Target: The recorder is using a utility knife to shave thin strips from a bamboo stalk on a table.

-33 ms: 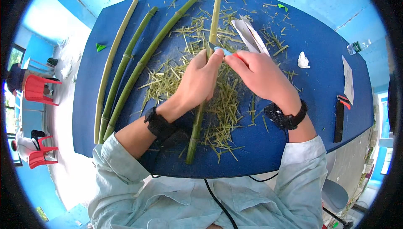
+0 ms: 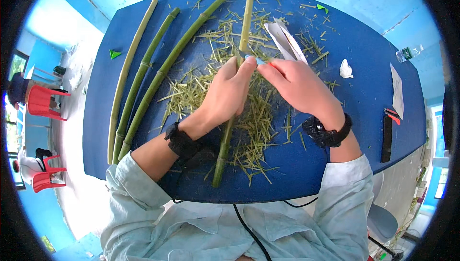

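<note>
My left hand (image 2: 226, 90) is wrapped round a bamboo stalk (image 2: 246, 26), whose far part is pale and scraped while the near end stays green. In my right hand (image 2: 299, 83), closed round its handle, is a small knife (image 2: 258, 60) with light blue and red parts. Its blade lies against the stalk just beyond my left thumb, which touches the knife. Most of the handle is hidden by my fingers. Green and yellowish shavings (image 2: 256, 136) lie heaped under and around both hands.
Three more stalks (image 2: 160, 74) lie on the left of the blue table (image 2: 103, 117), one pale. A folded white paper (image 2: 286, 42), crumpled tissue (image 2: 345, 69), black-and-red tool (image 2: 387, 136) and plastic bottle (image 2: 409, 52) are to the right. Red chairs (image 2: 45, 102) stand off left.
The knife blade has tilted slightly against the stalk, and the stalk's far end has shifted a little to the right. Both hands keep their holds.
</note>
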Demonstrator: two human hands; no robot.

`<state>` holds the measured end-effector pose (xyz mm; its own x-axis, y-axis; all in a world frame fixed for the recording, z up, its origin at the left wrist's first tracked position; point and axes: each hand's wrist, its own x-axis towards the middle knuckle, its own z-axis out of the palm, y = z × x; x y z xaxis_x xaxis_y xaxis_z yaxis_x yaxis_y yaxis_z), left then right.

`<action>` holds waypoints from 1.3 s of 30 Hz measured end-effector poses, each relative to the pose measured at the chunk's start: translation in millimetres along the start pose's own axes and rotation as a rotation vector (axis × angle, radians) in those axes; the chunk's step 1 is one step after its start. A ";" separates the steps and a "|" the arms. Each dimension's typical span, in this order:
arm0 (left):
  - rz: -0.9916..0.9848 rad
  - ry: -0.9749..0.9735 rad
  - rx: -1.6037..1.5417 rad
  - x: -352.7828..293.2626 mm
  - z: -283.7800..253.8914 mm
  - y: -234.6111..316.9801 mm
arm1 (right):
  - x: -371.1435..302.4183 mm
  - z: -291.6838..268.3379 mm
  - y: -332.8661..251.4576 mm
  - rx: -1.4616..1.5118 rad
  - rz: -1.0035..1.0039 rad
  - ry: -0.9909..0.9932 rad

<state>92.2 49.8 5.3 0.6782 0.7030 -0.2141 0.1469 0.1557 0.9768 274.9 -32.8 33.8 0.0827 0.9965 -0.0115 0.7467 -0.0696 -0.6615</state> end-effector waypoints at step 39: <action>0.002 -0.007 0.030 -1.0 2.1 -0.3 | 1.7 -3.0 3.3 0.120 0.056 -0.120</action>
